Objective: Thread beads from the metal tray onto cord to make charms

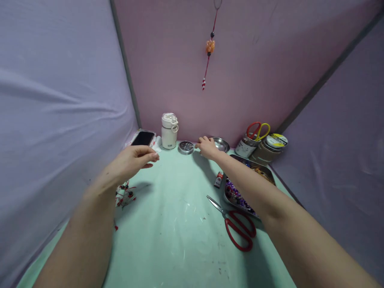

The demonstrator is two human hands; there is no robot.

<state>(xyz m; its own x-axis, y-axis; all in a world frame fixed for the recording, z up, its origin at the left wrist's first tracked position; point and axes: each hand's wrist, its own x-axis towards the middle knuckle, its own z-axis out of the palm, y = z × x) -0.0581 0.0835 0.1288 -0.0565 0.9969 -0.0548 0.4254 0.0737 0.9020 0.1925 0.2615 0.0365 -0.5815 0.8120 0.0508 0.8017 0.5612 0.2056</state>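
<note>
My left hand (136, 158) hovers above the green table (171, 224) at the left, its fingers curled loosely together; nothing shows in them. Below my left wrist lies a small beaded piece with red cord (125, 195). My right hand (207, 147) reaches to the back of the table, fingers bent down, between a round metal tin (186, 147) and a small steel bowl (222, 143). Whether it holds something I cannot tell. A beaded ornament with an orange bead and red cord (210, 46) hangs on the pink back wall.
A black phone (143, 138) and a white flask (169, 131) stand at the back left. A metal tray of beads (240, 194), red scissors (237, 224) and a lighter (219, 180) lie right. Jars (264, 148) with scissors stand in the back right corner.
</note>
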